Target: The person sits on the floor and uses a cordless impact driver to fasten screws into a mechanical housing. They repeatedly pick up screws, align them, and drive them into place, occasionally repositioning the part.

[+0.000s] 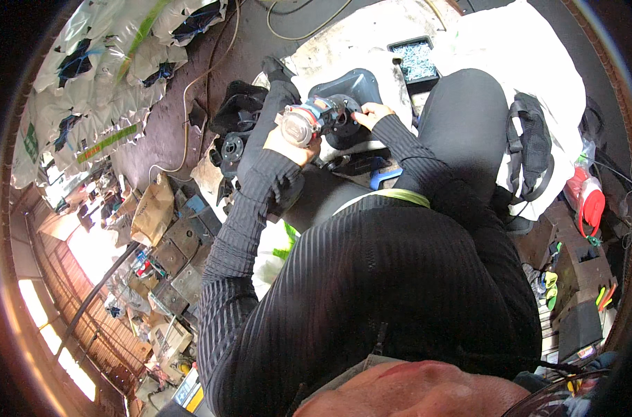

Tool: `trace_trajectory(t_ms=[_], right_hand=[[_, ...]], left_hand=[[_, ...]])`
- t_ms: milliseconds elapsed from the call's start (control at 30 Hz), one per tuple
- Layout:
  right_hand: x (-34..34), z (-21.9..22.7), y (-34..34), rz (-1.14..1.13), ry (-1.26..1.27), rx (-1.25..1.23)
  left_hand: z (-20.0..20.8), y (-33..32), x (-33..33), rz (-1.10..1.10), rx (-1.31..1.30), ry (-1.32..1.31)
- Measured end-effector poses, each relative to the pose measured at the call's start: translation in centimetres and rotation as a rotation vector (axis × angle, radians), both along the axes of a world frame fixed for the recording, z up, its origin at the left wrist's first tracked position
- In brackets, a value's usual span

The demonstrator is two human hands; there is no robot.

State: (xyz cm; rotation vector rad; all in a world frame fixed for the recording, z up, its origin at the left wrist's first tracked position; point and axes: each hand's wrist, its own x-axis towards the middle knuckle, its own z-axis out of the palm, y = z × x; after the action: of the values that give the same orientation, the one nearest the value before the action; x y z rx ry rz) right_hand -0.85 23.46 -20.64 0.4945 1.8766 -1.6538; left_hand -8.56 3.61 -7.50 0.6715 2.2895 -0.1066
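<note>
White plastic sacks [107, 97] crowd the upper left, a pale hose [185, 124] snakes beside them, a brown bag [153, 214] slumps below.

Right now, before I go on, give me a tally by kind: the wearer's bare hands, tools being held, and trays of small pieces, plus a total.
Bare hands: 2, the left hand and right hand
Held tools: 1, the handheld tool
Trays: 1, the black tray
Total: 4

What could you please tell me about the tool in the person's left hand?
The tool has a rounded, pale, shiny end with a reddish band, and a darker, bluish, plastic-looking body. It lies roughly sideways near the left leg, its far end toward the black part. The left hand grips it; its underside is hidden.
</note>
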Motion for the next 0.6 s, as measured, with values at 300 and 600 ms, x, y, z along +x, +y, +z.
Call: trace_trajectory(t_ms=[300, 600], right_hand=[[0.0, 1.1, 0.4, 0.074, 0.012, 0.053], [-0.6, -0.6, 0.8, 0.060, 0.270, 0.259]], left_hand=[[-0.3, 0.2, 0.9, 0.080, 0.043, 0.013], [10.3, 5.8, 3.9, 0.424, 0.229, 0.073]])
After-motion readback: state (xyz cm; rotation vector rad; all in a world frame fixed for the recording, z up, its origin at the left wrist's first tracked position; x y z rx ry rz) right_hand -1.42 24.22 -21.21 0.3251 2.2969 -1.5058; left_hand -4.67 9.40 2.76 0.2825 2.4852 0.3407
